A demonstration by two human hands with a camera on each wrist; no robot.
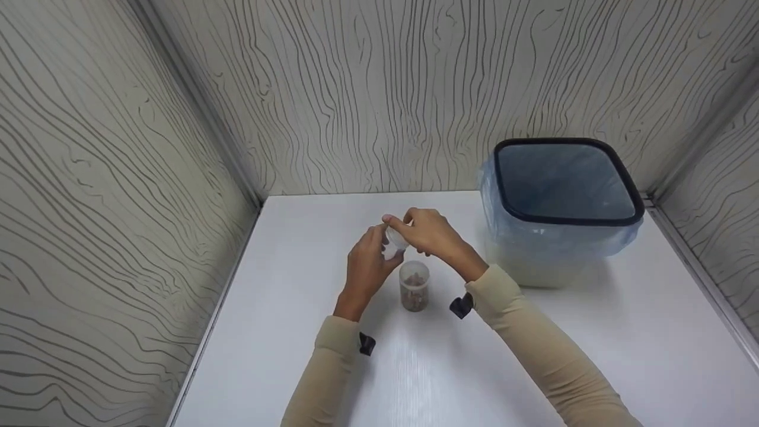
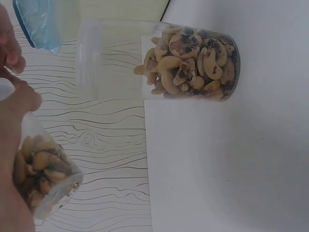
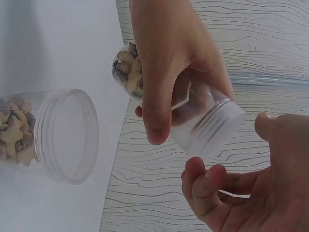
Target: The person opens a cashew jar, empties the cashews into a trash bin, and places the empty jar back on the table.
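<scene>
My left hand grips a clear jar partly filled with cashews, its thumb and fingers wrapped round the side. The jar is tilted, and its whitish lid points toward my right hand. Thumb and fingertips of the right hand are spread about the lid, with a gap between thumb and lid in the right wrist view. A second clear jar stands upright on the table just in front of the hands, cashews filling roughly its lower half. It has a translucent top.
On the right of the white table stands a bin with a black rim and a light blue bag liner. Wood-grain patterned panels enclose the table at the back and sides.
</scene>
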